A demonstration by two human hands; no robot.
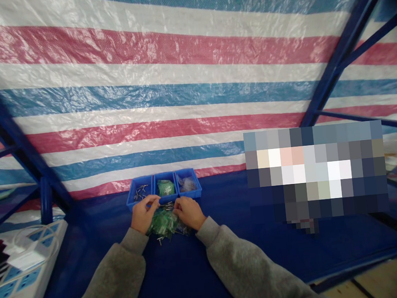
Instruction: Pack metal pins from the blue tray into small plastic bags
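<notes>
My left hand (143, 214) and my right hand (188, 212) rest close together on a blue table (230, 258), both with fingers curled in a pinch over a heap of small green pieces (163, 222) and thin metal pins. What the fingertips hold is too small to make out. Just behind the hands stand three small blue bins: the left bin (140, 192) holds metal pins, the middle bin (165, 187) green pieces, the right bin (188, 183) something pale and clear. Grey sleeves cover both forearms.
A white power strip (23, 269) with cables lies at the left edge. Blue metal frame posts (45, 201) rise at left and right. A red, white and blue striped tarp (177, 76) forms the back wall. A blurred-out patch covers the right of the table.
</notes>
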